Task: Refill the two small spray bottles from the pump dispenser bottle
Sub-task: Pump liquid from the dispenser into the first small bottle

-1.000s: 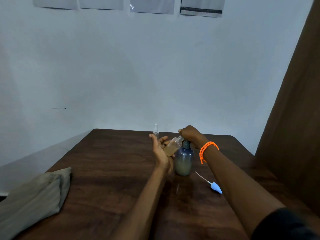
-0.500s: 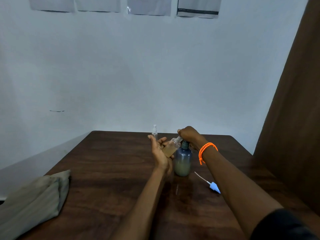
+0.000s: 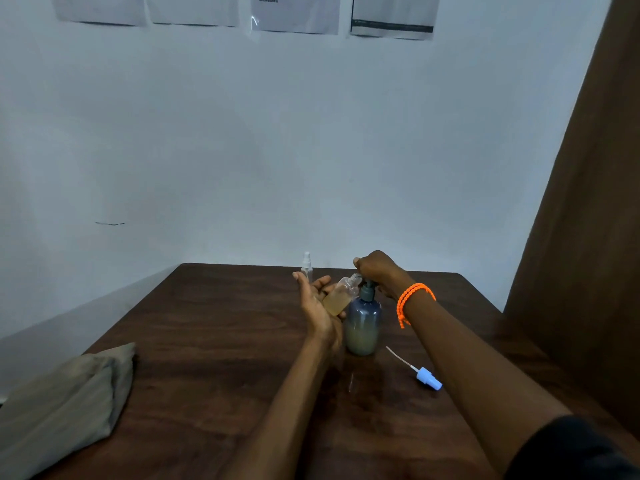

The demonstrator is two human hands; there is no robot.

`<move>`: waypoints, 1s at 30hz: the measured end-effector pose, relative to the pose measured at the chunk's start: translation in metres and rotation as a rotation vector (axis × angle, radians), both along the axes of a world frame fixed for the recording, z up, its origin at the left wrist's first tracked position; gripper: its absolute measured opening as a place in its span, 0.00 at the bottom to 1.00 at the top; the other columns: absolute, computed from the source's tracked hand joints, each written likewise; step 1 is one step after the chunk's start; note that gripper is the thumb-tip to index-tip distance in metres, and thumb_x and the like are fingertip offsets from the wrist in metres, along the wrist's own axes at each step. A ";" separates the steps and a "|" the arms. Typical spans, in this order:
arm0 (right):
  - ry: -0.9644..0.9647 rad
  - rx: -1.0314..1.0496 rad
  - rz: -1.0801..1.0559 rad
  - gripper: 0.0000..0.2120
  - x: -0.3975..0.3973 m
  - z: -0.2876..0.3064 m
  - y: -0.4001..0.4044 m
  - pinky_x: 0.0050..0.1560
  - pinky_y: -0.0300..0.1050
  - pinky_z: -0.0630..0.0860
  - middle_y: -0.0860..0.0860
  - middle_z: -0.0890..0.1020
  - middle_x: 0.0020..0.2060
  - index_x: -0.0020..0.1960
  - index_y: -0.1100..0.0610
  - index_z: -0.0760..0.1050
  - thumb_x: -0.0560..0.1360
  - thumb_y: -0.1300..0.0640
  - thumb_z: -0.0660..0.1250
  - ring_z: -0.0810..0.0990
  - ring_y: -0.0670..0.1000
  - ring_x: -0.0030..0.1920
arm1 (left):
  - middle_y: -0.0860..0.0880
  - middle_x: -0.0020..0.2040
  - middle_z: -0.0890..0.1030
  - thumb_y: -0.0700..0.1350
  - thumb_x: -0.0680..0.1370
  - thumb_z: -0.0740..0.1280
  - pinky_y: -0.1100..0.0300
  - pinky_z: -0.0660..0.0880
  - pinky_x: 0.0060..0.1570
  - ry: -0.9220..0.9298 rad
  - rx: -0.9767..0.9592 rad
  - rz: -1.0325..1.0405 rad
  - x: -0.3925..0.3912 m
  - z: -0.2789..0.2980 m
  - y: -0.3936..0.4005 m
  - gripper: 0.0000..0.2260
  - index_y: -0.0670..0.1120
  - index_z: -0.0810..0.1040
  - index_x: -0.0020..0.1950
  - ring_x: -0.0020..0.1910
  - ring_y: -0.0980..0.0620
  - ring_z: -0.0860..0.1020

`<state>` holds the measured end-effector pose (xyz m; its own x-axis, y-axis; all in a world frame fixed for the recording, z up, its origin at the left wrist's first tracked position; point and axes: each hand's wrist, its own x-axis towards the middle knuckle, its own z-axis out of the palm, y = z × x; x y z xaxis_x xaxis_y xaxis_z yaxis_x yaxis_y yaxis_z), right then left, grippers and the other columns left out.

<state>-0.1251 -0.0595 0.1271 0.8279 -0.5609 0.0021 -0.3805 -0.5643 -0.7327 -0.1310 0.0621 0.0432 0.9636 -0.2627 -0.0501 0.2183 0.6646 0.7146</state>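
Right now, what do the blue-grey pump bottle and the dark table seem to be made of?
The blue-grey pump bottle looks like translucent plastic with a frosted finish: pale liquid shows dimly through its lower half. The dark brown table looks like wood or a wood-look laminate, with visible grain and a slight sheen.

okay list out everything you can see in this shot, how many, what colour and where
pump dispenser bottle: 1, blue-grey, upright at table centre
small spray bottle: 1, clear with amber liquid, tilted in left palm, neck at the pump
second spray bottle: 1, clear, upright at far edge
spray cap with tube: 1, light blue, lying right of dispenser
cloth: 1, olive-grey, near left corner
table: 1, dark wood
wall papers: 4, white, top
bracelet: 1, orange, right wrist
left hand: cradles small bottle
right hand: on pump head
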 end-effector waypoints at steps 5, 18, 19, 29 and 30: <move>-0.001 0.028 0.019 0.15 0.006 -0.010 0.001 0.43 0.48 0.71 0.57 0.75 0.35 0.33 0.59 0.67 0.79 0.60 0.62 0.74 0.58 0.43 | 0.47 0.42 0.78 0.77 0.70 0.53 0.61 0.62 0.25 -0.026 0.018 0.004 0.004 0.000 0.001 0.39 0.43 0.76 0.56 0.32 0.52 0.76; -0.033 0.046 -0.004 0.16 0.002 -0.012 0.005 0.42 0.48 0.70 0.54 0.72 0.31 0.33 0.58 0.66 0.79 0.60 0.62 0.73 0.57 0.41 | 0.44 0.44 0.79 0.73 0.79 0.49 0.62 0.63 0.22 -0.003 0.032 0.011 0.006 -0.004 0.001 0.36 0.41 0.75 0.57 0.30 0.51 0.75; -0.033 0.043 -0.007 0.16 0.001 -0.012 0.005 0.41 0.47 0.69 0.54 0.72 0.31 0.33 0.58 0.66 0.79 0.60 0.63 0.73 0.57 0.41 | 0.44 0.44 0.79 0.73 0.79 0.48 0.62 0.63 0.22 -0.006 0.033 0.009 0.006 -0.004 0.000 0.36 0.41 0.75 0.57 0.30 0.51 0.76; -0.032 0.022 -0.009 0.16 0.000 -0.007 0.004 0.37 0.44 0.68 0.53 0.72 0.30 0.33 0.58 0.65 0.79 0.61 0.61 0.71 0.54 0.37 | 0.43 0.46 0.79 0.77 0.75 0.52 0.61 0.63 0.23 -0.008 0.023 0.020 0.007 -0.006 -0.003 0.41 0.40 0.75 0.60 0.30 0.50 0.75; -0.022 0.014 -0.017 0.15 -0.001 -0.009 0.005 0.37 0.44 0.68 0.52 0.72 0.31 0.34 0.58 0.65 0.79 0.61 0.61 0.71 0.54 0.38 | 0.43 0.45 0.79 0.77 0.75 0.51 0.61 0.62 0.23 -0.009 0.025 0.020 0.007 -0.006 -0.002 0.41 0.40 0.74 0.60 0.30 0.50 0.75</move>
